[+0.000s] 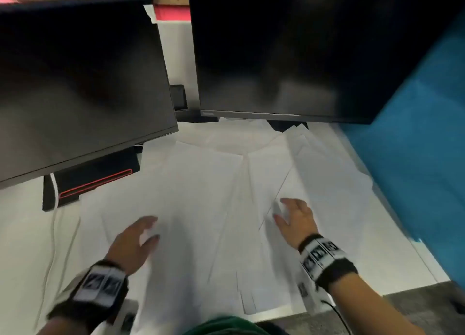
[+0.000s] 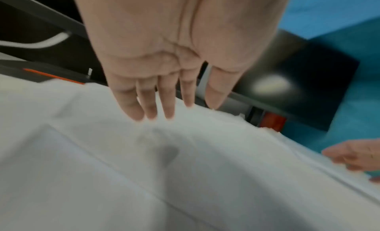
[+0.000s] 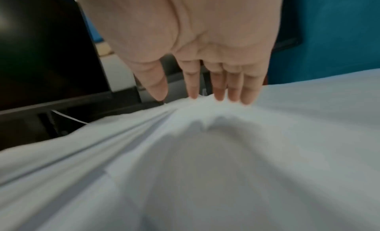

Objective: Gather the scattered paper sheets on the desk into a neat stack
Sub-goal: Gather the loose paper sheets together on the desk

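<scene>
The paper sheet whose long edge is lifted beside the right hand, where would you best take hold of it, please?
Probably by that raised long edge of the paper sheet, coming in from the left of the right hand with the thumb slipped under. It stands slightly proud of the sheets below, casting a thin shadow line, while the other edges lie flat on the white desk. The left hand is open nearby.

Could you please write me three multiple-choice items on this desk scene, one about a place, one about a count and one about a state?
1. Where do the paper sheets lie?
A. spread on the desk below the monitors
B. in a drawer
C. on the floor

2. How many monitors stand behind them?
A. one
B. two
C. four

3. How is the left hand?
A. clenched in a fist
B. open, fingers straight
C. holding a pen

Answers: A, sheets overlap loosely across the desk; B, a left monitor and right monitor show; B, the left wrist view shows extended fingers.
</scene>
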The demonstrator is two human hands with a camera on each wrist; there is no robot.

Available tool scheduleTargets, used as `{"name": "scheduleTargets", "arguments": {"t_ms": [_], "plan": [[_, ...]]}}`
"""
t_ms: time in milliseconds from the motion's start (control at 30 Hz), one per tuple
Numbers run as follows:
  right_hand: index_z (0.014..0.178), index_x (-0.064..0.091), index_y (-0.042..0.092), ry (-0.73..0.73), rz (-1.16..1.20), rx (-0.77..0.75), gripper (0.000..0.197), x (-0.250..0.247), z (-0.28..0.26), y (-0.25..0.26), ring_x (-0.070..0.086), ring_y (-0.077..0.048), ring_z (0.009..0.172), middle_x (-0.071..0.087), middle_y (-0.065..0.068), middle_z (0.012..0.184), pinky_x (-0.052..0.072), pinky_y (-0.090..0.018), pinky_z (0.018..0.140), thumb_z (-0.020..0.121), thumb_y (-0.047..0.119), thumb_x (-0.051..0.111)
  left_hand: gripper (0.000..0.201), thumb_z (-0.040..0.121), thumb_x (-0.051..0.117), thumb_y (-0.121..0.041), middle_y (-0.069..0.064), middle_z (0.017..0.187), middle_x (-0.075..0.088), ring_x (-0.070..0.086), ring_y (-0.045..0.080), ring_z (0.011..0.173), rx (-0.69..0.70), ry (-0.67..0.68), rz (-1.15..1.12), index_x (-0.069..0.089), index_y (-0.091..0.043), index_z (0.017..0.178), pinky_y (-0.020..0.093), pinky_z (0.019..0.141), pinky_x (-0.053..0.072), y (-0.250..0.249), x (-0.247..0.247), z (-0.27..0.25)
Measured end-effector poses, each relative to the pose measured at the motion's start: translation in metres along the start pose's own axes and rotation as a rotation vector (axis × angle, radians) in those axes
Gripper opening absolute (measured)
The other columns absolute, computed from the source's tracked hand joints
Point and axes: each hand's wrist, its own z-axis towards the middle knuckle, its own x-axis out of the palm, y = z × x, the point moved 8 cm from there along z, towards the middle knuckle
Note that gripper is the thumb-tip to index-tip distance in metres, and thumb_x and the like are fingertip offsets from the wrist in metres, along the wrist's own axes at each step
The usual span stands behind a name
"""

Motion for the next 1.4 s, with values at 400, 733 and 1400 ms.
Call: {"name": "scheduleTargets", "arguments": {"t_ms": [400, 733, 1400], "plan": [[0.145, 0.027, 0.021, 0.344, 0.006, -0.245, 0.063, 0.061, -0.005, 0.039, 0.004, -0.017, 0.146, 0.005, -0.002, 0.158, 0.003, -0.037, 0.119, 0.092, 0.056, 0.025, 0.069, 0.091, 0.026, -0.058, 0.004, 0.16, 0.006, 0.009, 0.031, 0.146, -0.273, 0.118, 0.412, 0.001, -0.031, 0.149, 0.048, 0.114, 0.016, -0.029, 0.079, 0.009], [0.145, 0.016, 0.019, -0.042, 0.037, 0.312, 0.07, -0.008, 0.023, -0.05, 0.023, -0.035, 0.136, 0.021, -0.012, 0.152, 0.025, -0.046, 0.111, 0.088, 0.037, 0.052, 0.075, 0.085, 0.055, -0.042, 0.009, 0.155, 0.022, 0.021, 0.036, 0.138, -0.436, -0.107, 0.212, 0.017, -0.024, 0.147, 0.051, 0.109, 0.024, -0.002, 0.03, 0.025], [0.115, 0.057, 0.012, 0.053, 0.831, 0.381, 0.029, 0.046, 0.001, 0.003, 0.052, -0.023, 0.11, 0.057, -0.005, 0.114, 0.038, -0.028, 0.095, 0.096, 0.026, 0.041, 0.055, 0.084, 0.062, -0.019, 0.013, 0.106, 0.063, 0.057, 0.028, 0.093, -0.279, 0.19, -0.024, 0.039, -0.011, 0.133, 0.03, 0.08, 0.043, -0.021, 0.046, 0.035]]}}
